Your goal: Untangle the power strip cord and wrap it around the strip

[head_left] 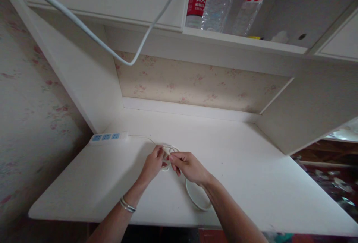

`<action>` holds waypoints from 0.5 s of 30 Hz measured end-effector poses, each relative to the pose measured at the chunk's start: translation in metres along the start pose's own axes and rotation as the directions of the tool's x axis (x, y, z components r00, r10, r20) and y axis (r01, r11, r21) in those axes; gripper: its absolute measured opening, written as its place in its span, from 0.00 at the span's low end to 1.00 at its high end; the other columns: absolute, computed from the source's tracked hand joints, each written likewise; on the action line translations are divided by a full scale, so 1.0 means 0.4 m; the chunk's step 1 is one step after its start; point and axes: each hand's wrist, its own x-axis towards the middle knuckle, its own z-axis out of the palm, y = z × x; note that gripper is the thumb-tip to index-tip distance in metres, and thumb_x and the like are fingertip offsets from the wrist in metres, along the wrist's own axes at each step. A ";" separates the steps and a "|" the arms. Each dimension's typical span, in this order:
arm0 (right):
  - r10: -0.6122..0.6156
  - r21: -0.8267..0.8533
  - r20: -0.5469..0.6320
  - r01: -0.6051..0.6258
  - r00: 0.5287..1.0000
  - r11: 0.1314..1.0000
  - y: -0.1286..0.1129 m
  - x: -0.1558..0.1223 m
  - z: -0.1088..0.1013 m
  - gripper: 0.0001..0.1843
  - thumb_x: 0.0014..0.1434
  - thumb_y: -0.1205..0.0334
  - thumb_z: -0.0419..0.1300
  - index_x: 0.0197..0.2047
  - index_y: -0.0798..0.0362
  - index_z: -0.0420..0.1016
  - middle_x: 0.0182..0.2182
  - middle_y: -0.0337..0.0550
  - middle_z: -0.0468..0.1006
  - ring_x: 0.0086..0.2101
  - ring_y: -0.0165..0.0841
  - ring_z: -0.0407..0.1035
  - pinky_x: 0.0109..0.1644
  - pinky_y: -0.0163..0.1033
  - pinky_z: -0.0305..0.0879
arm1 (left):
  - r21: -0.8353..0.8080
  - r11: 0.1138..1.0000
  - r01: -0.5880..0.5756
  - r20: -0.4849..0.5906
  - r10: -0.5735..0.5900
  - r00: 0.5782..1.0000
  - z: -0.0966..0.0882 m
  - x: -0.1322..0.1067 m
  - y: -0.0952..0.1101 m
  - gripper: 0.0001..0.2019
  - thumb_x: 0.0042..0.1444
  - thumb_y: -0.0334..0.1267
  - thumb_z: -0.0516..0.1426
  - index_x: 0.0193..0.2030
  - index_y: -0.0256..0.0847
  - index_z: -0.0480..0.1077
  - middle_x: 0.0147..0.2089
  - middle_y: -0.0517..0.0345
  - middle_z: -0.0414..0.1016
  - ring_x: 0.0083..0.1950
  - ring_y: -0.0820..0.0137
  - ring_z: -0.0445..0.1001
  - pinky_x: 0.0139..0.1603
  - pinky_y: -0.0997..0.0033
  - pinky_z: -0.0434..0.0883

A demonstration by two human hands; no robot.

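Note:
My left hand point(151, 164) and my right hand point(189, 165) meet over the middle of the white desk, both closed on a looped white power cord point(173, 148). My fingers hide part of the bundle. From it, a single strand runs left to a white power strip point(108, 138) with blue socket faces, lying at the desk's left side. Beneath my right wrist, partly covered by it, lies a round pale-green disc-like thing point(197, 195) whose kind I cannot make out. A silvery bracelet point(128, 205) circles my left wrist.
A thick white cable point(129, 63) hangs in the foreground, upper left. Above the desk point(246, 183), a shelf point(251, 44) holds several clear plastic bottles point(218, 6). Side panels and a flowered wall point(184, 84) enclose the desk's back.

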 end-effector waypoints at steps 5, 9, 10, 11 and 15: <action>-0.084 -0.018 0.086 0.085 0.993 0.996 0.011 -0.027 -0.065 0.23 0.64 0.45 0.50 0.29 0.55 0.69 0.22 0.35 0.62 0.25 0.26 0.55 0.29 0.33 0.50 | -0.249 0.965 0.082 -0.047 -0.096 0.994 0.015 0.009 -0.022 0.15 0.57 0.49 0.52 0.46 0.43 0.67 0.40 0.56 0.76 0.22 0.72 0.74 0.19 0.76 0.68; -0.066 0.027 0.182 0.063 0.981 0.998 0.036 -0.066 -0.125 0.21 0.63 0.47 0.53 0.33 0.57 0.73 0.24 0.36 0.64 0.25 0.26 0.55 0.28 0.33 0.49 | -0.535 0.812 0.232 0.088 -0.220 0.972 0.016 0.028 -0.030 0.13 0.53 0.46 0.57 0.42 0.41 0.67 0.38 0.59 0.76 0.21 0.74 0.73 0.18 0.78 0.66; -0.080 0.051 0.164 0.073 0.983 0.996 0.043 -0.075 -0.140 0.20 0.63 0.48 0.54 0.35 0.57 0.74 0.24 0.37 0.65 0.26 0.27 0.56 0.29 0.34 0.51 | -0.587 0.761 0.276 0.127 -0.250 0.960 0.013 0.036 -0.034 0.12 0.52 0.44 0.58 0.40 0.41 0.67 0.36 0.59 0.76 0.21 0.74 0.73 0.18 0.78 0.65; -0.102 0.085 0.124 0.092 0.987 0.992 0.049 -0.084 -0.154 0.19 0.63 0.49 0.54 0.36 0.57 0.74 0.25 0.38 0.66 0.26 0.27 0.57 0.29 0.34 0.52 | -0.622 0.719 0.309 0.156 -0.273 0.949 0.008 0.044 -0.037 0.11 0.51 0.43 0.59 0.38 0.40 0.67 0.35 0.59 0.76 0.20 0.75 0.71 0.17 0.78 0.64; -0.176 0.295 -0.277 0.258 0.945 0.920 0.058 -0.109 -0.220 0.14 0.64 0.51 0.54 0.36 0.53 0.72 0.23 0.35 0.64 0.25 0.27 0.57 0.32 0.35 0.55 | -0.682 0.667 0.299 0.148 -0.274 0.950 -0.016 0.071 -0.050 0.12 0.50 0.44 0.59 0.37 0.39 0.66 0.33 0.60 0.74 0.15 0.80 0.63 0.13 0.78 0.57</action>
